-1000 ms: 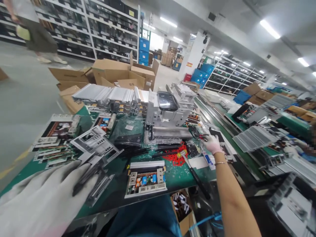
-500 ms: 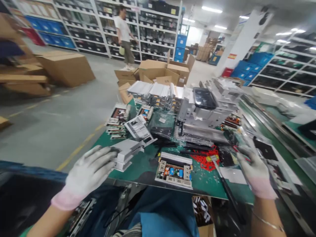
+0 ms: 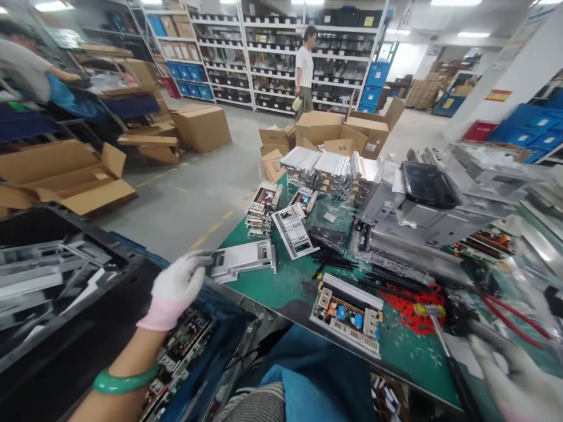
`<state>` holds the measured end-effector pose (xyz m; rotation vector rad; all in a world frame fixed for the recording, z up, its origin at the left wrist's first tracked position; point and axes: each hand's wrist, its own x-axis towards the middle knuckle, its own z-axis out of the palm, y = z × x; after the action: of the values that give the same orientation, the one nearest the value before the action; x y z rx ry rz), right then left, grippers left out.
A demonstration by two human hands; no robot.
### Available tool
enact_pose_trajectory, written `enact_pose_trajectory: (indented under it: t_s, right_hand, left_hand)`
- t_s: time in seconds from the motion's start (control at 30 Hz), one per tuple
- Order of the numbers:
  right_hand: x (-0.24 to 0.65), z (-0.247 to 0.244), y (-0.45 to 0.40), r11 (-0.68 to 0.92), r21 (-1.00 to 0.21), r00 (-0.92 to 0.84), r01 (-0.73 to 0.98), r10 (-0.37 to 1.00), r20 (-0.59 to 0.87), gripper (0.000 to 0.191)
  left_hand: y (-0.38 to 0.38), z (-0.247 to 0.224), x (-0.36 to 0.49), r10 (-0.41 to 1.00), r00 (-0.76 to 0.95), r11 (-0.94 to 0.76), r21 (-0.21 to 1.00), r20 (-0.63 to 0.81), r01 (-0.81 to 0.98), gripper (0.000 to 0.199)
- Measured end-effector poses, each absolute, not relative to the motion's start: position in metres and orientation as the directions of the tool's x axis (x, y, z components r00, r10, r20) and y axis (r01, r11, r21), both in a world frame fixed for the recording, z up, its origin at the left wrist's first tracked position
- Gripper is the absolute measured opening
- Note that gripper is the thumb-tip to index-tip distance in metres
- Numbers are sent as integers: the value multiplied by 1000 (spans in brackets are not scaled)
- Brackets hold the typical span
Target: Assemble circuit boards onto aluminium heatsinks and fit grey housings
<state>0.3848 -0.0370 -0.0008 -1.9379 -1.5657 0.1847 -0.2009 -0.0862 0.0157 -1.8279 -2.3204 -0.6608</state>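
My left hand (image 3: 179,287), in a white glove, has its fingers loosely extended at the left end of a grey plastic housing (image 3: 246,258), which lies flat near the table's edge. Whether the fingertips touch it, I cannot tell. At the lower right my right hand (image 3: 516,366), gloved and blurred, has thumb and fingers apart with nothing visible between them. Nearby lie a red-handled hand tool (image 3: 512,319) and a hammer (image 3: 451,346) with a yellow head. A circuit board module (image 3: 347,316) sits on the green table in front of me.
Another grey housing (image 3: 294,231) and stacked boards (image 3: 263,211) stand beyond. Red plastic pieces (image 3: 411,310) litter the table (image 3: 281,290). At left is a black bin (image 3: 132,278) of grey parts. Cardboard boxes (image 3: 200,126) are on the floor; one person (image 3: 304,70) is by the shelves.
The housing beside my left hand went from tilted to flat on the table. My right hand has come away from the red-handled tool. The view has turned left.
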Motion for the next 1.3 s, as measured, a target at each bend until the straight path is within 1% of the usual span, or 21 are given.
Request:
enact_pose_trajectory:
  t_s: [0.07, 0.1, 0.17, 0.23, 0.33, 0.43, 0.5, 0.53, 0.6, 0.67, 0.73, 0.83, 0.97, 1.03, 1.1, 1.17, 1.2, 1.3]
  right_hand:
    - [382, -2, -39, -98, -561, 282, 822, 926, 251, 46]
    - [381, -2, -40, -104, -576, 284, 811, 930, 231, 49]
    - [379, -2, -43, -126, -611, 288, 782, 942, 174, 52]
    - [378, -2, -48, -138, -631, 280, 763, 951, 130, 52]
    - [375, -2, -58, -127, -613, 262, 779, 956, 135, 48]
    - [364, 1, -68, -157, -625, 324, 765, 932, 163, 50]
    - [350, 4, -73, -155, -656, 351, 738, 920, 177, 52]
    - [341, 5, -75, -137, -671, 344, 729, 920, 186, 52]
    - [324, 5, -75, -80, -681, 305, 728, 927, 217, 50]
    - [311, 5, -73, -7, -666, 243, 746, 934, 263, 47]
    - [305, 2, -71, 60, -636, 184, 769, 933, 310, 43]
    - [303, -5, -71, 120, -596, 128, 794, 925, 357, 38]
    - [296, -18, -68, 171, -567, 43, 805, 938, 344, 38]
    - [287, -21, -62, 220, -541, -25, 812, 939, 343, 43]
    - [276, -22, -54, 299, -501, -114, 812, 923, 367, 55]
    - [267, -21, -46, 379, -451, -201, 808, 897, 395, 68]
    - [264, -20, -43, 411, -426, -236, 806, 883, 406, 73]
    - [260, -18, -37, 454, -374, -304, 809, 867, 394, 79]
  left_hand:
    - [-85, 15, -187, 899, -347, 239, 366, 266, 899, 41]
    - [-84, 14, -182, 904, -359, 254, 382, 233, 888, 46]
    - [-81, 8, -174, 898, -372, 265, 389, 234, 882, 51]
    - [-79, 1, -172, 873, -404, 271, 417, 274, 868, 50]
    - [-79, -5, -169, 830, -435, 244, 472, 351, 847, 43]
    - [-79, 3, -150, 726, -463, 190, 500, 508, 845, 38]
    - [-75, 12, -124, 714, -402, 91, 493, 573, 865, 38]
    - [-73, 16, -107, 744, -328, 15, 476, 582, 879, 38]
    - [-67, 20, -69, 821, -99, -186, 428, 562, 884, 38]
    - [-60, 15, -33, 835, 122, -371, 384, 536, 845, 36]
    - [-54, 4, -6, 812, 239, -468, 349, 533, 812, 36]
    - [-48, -15, 12, 789, 268, -502, 330, 552, 799, 39]
    - [-43, -26, 11, 796, 255, -513, 389, 548, 765, 35]
    - [-41, -24, 9, 813, 264, -517, 434, 519, 738, 33]
    - [-39, -21, 7, 838, 274, -504, 476, 472, 721, 32]
    - [-35, -17, 4, 856, 275, -485, 496, 438, 720, 39]
    - [-33, -15, 2, 865, 275, -474, 505, 419, 721, 50]
    - [-22, -12, -3, 899, 316, -436, 561, 303, 703, 98]
